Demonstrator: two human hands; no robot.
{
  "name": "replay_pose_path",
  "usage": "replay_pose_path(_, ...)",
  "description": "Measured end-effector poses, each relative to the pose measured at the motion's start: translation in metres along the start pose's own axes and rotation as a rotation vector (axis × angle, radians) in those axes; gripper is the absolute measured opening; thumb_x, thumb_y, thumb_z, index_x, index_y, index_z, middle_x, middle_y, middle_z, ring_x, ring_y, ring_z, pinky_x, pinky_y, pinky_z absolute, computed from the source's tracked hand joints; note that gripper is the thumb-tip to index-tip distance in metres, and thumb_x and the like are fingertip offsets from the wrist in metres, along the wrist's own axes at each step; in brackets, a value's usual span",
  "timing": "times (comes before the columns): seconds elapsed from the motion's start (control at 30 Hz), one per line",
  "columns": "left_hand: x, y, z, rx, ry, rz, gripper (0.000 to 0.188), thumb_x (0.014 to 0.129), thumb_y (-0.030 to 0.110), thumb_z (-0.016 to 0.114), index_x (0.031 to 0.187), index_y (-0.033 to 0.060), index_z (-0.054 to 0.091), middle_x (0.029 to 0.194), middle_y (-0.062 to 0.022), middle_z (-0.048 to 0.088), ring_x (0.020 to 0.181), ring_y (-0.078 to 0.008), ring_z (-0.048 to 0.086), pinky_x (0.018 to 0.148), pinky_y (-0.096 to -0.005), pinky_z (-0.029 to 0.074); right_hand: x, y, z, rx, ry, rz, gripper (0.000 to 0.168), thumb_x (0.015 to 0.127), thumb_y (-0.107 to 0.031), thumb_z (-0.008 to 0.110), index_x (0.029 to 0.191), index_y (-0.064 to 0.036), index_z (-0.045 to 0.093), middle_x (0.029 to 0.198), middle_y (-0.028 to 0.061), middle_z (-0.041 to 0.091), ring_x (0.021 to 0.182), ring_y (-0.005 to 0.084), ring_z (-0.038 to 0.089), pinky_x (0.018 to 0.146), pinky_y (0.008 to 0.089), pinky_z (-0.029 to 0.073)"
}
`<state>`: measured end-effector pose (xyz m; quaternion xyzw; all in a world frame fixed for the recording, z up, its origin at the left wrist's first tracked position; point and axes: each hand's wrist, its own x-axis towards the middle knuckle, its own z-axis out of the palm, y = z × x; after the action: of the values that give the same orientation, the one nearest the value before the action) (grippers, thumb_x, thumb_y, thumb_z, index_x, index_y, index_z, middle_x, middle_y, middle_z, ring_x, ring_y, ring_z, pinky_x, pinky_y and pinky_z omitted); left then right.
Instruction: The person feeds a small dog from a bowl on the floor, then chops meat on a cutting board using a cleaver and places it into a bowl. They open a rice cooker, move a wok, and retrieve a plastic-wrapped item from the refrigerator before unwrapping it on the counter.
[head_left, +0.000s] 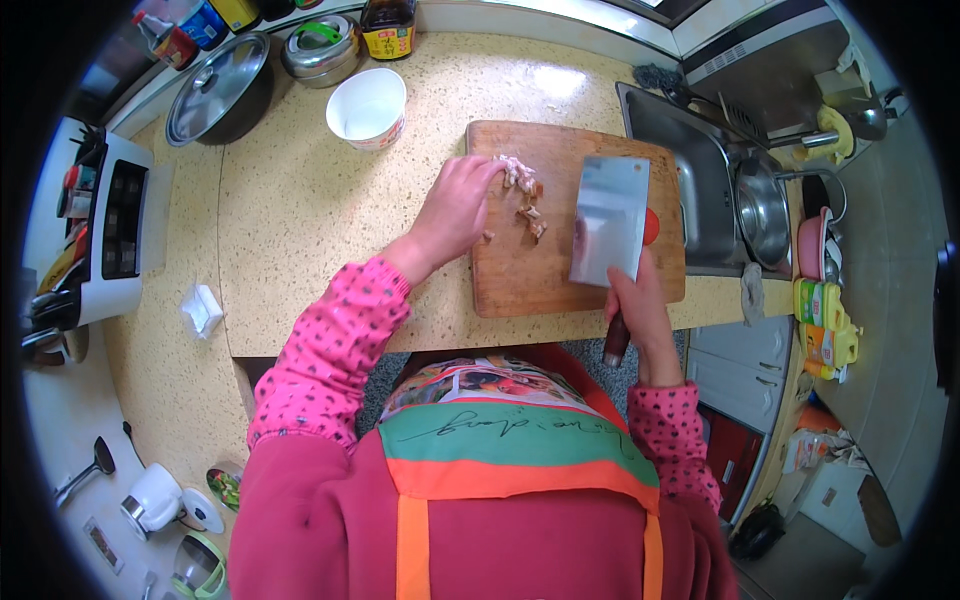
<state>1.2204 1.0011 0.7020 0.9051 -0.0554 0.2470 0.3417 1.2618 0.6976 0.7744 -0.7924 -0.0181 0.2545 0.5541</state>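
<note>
A wooden cutting board (525, 277) lies on the speckled counter before me. My left hand (456, 202) reaches over its left edge, fingertips touching a small heap of chopped pale meat (516, 174); whether they pinch any is hidden. More browned chopped pieces (534, 223) lie scattered just below the heap, and one small bit (488, 235) sits near my palm. On the board's right side my right hand (643, 300) grips a Chinese cleaver (611, 214) by its dark handle, the broad blade showing its flat face. A round red object (652, 226) peeks out behind the blade, partly covered.
A white paper bowl (367, 109) stands beyond my left hand. Behind it are a lidded pot (221, 94), a steel container (322, 52) and a sauce bottle (388, 30). The sink (705, 202) adjoins the board's right. A crumpled white wrapper (201, 309) lies left.
</note>
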Motion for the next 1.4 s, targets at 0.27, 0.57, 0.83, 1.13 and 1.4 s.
replay_pose_path(0.27,0.041,-0.012,0.037,0.175,-0.219,-0.021,0.049,0.081,-0.006,0.059,0.13,0.0021,0.059,0.125,-0.0189,0.058,0.122,-0.0385,0.05,0.105,-0.0478,0.044,-0.018,0.037,0.037,0.265,-0.042,0.093,0.026,0.1,-0.01,0.057,0.123,-0.004,0.046,0.081,0.0051,0.057,0.049,0.0116,0.05,0.043,0.0291,0.045)
replay_pose_path(0.57,0.022,-0.004,0.022,-0.093,-0.204,-0.074,0.054,0.083,-0.002,0.058,0.137,-0.0002,0.056,0.125,-0.0204,0.052,0.12,-0.0381,0.05,0.107,-0.0439,0.044,0.012,0.02,0.08,0.324,-0.189,0.063,0.022,0.1,-0.008,0.055,0.118,-0.005,0.045,0.074,0.0041,0.054,0.048,0.0124,0.05,0.043,0.0309,0.046)
replay_pose_path(0.83,0.029,-0.009,0.003,-0.138,-0.108,-0.226,0.055,0.087,0.005,0.062,0.141,0.0012,0.054,0.124,-0.0183,0.047,0.116,-0.0316,0.053,0.102,-0.0381,0.048,0.034,-0.013,0.096,0.407,-0.263,0.059,0.024,0.099,-0.005,0.058,0.12,-0.006,0.046,0.081,0.0033,0.055,0.048,0.0104,0.049,0.043,0.0286,0.045)
replay_pose_path(1.13,0.077,-0.063,-0.093,0.039,0.22,-0.286,0.03,0.09,0.027,0.072,0.116,0.013,0.068,0.107,-0.0171,0.058,0.101,-0.035,0.062,0.088,-0.0426,0.054,0.079,-0.097,0.163,0.252,-0.416,-0.206,0.021,0.097,-0.005,0.058,0.113,-0.001,0.046,0.076,0.0048,0.056,0.049,0.013,0.053,0.043,0.0295,0.046)
replay_pose_path(1.4,0.06,-0.103,-0.13,0.444,-0.077,-0.279,0.025,0.09,0.014,0.068,0.115,0.0097,0.07,0.109,-0.0133,0.068,0.1,-0.0355,0.064,0.092,-0.0439,0.053,0.085,-0.104,0.148,0.22,-0.327,-0.192,0.031,0.096,-0.004,0.059,0.126,-0.001,0.049,0.083,0.0045,0.058,0.05,0.0107,0.051,0.044,0.0286,0.046)
